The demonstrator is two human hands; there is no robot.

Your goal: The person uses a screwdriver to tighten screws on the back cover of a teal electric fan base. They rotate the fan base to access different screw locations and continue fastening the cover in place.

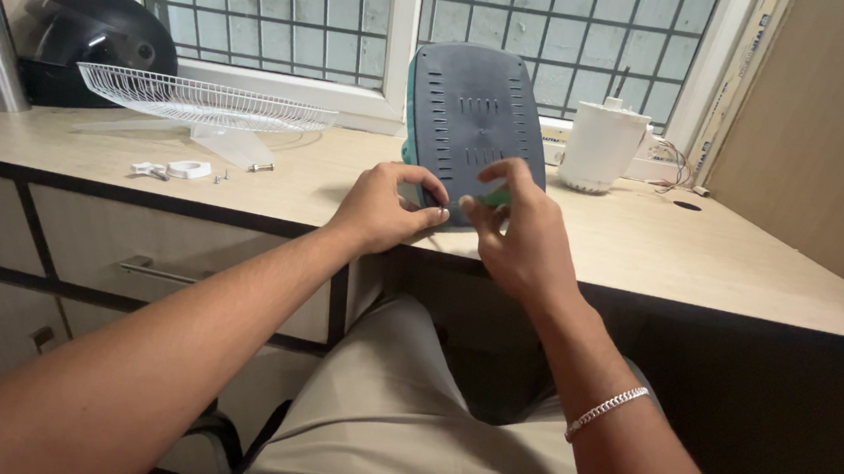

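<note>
At twelve o'clock on the counter [641,254], the left hand [384,209] and right hand [518,230] pinch the upright grey fan base [471,121], while the white grille [202,99] and loose screws [218,177] lie detached at ten o'clock.

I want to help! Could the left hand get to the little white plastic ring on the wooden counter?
Probably yes. The left hand is at the dark grey slotted panel, and only bare wooden counter lies between it and the small white plastic ring.

Pale wooden counter [701,259] with drawers [140,255] below the fingers; barred, white-framed window [290,6] behind them; beige wall [832,129] rightward.
</note>
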